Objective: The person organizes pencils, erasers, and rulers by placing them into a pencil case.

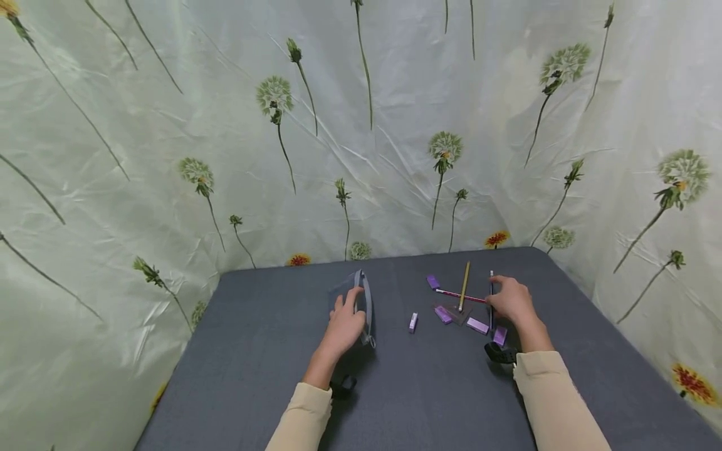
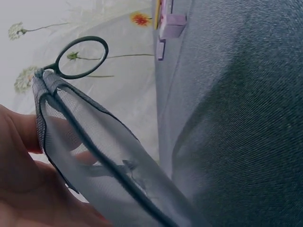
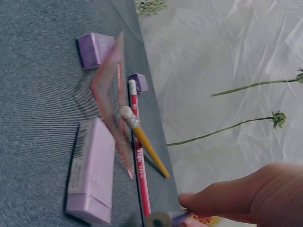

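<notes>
Left hand (image 1: 345,321), stretched forward, grips mesh pouch (image 1: 369,304); right hand (image 1: 513,302), palm down, pinches dark pencil (image 1: 491,321)

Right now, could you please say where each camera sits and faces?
Head: head-worn, facing forward and down at the table; left hand, right hand and sleeves show.
Left wrist: on that wrist, facing the pouch; left fingers show.
Right wrist: on that wrist, facing the yellow pencil; right hand partly shows.
Head and right wrist share the yellow pencil.
</notes>
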The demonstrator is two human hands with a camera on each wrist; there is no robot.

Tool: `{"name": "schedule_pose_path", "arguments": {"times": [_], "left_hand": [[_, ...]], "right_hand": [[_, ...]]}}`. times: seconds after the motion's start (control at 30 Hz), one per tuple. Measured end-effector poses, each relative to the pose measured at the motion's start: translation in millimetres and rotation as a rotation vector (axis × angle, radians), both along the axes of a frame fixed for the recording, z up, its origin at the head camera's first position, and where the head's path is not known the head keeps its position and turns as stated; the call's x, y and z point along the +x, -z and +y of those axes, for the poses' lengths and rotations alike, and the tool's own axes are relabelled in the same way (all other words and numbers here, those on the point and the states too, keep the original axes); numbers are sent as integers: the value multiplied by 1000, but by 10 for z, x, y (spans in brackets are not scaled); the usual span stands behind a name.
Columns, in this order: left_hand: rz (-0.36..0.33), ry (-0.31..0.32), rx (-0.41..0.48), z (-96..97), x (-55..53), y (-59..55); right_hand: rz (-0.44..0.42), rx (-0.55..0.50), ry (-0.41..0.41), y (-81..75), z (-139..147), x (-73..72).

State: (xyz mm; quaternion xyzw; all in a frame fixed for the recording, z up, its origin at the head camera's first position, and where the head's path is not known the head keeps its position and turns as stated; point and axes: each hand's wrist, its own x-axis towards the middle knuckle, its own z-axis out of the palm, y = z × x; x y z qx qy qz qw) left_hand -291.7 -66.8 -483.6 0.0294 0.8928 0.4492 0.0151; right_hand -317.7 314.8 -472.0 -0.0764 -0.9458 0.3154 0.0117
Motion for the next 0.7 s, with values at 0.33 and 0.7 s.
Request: {"name": "schedule_pose_path", "arguments": {"times": [0.33,0.7], "left_hand": [[1,15,54,-73,-7,-54],[62,8,92,-139,-1,-91]], "right_hand": [[58,-75,-16,-79,23,54],[90,-137,-47,-158,-87,94]]}}
